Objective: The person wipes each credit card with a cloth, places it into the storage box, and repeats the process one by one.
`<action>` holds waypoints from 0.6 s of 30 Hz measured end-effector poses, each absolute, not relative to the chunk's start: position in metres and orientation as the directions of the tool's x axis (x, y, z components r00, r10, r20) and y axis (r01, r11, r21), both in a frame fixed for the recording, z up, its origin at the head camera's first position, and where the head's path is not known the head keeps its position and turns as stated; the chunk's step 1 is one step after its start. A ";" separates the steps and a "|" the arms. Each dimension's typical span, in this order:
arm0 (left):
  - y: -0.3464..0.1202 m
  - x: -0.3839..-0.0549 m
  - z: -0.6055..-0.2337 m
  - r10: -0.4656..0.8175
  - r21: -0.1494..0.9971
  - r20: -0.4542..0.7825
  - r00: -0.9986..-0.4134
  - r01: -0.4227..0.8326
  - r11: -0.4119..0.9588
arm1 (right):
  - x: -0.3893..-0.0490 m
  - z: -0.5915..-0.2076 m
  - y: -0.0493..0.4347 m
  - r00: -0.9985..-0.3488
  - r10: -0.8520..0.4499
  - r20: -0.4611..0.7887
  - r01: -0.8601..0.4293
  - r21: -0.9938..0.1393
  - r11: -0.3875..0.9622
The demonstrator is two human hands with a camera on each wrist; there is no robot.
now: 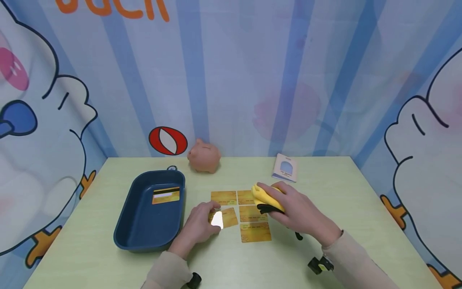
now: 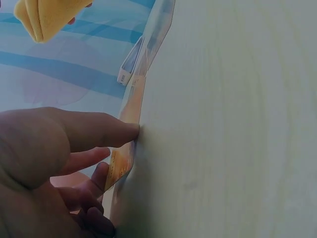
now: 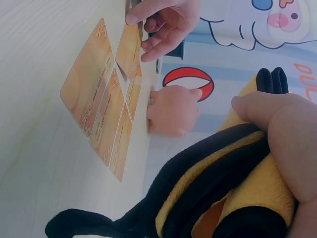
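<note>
In the head view, the left hand (image 1: 199,221) pinches a skewed gold card (image 1: 229,217), thumb and fingers at opposite edges, with a bright glare on the card between them. That card sits over the pale table (image 1: 325,176), just left of a column of 3 gold cards (image 1: 256,233) and in front of 1 more gold card (image 1: 223,196). The right hand (image 1: 300,209) is clamped on a bunched yellow cloth (image 1: 267,196) with black trim, which partly hides the column's upper cards. Left of the cards stands a blue tray (image 1: 144,228) with 1 black-striped card (image 1: 166,196) in it; a pink piggy bank (image 1: 204,157) and a small booklet (image 1: 285,166) stand near the table's back edge. In the left wrist view, 1 digit touches the skewed card's near edge while the other fingers bend behind it; the yellow cloth shows at the upper left, well apart. In the right wrist view, the right thumb presses the cloth, whose black strap (image 3: 81,223) trails out, and the skewed card's end appears slightly raised.
</note>
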State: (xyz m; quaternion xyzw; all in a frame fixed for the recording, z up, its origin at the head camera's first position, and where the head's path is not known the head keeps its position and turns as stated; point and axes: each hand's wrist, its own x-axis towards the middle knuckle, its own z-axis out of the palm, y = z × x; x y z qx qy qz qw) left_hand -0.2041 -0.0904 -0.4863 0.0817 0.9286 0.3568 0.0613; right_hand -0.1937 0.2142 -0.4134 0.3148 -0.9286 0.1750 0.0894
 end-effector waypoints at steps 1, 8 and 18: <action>-0.090 -0.204 -0.487 0.194 0.667 -0.047 -0.980 0.113 0.736 | -0.194 -0.413 0.214 -0.785 -0.554 0.277 -0.616 -0.268 0.741; -0.089 -0.201 -0.489 0.165 0.638 -0.034 -0.986 0.106 0.762 | -0.193 -0.412 0.213 -0.785 -0.555 0.274 -0.617 -0.264 0.741; -0.089 -0.197 -0.489 0.119 0.654 -0.058 -0.991 0.052 0.754 | -0.193 -0.412 0.211 -0.796 -0.546 0.260 -0.603 -0.263 0.753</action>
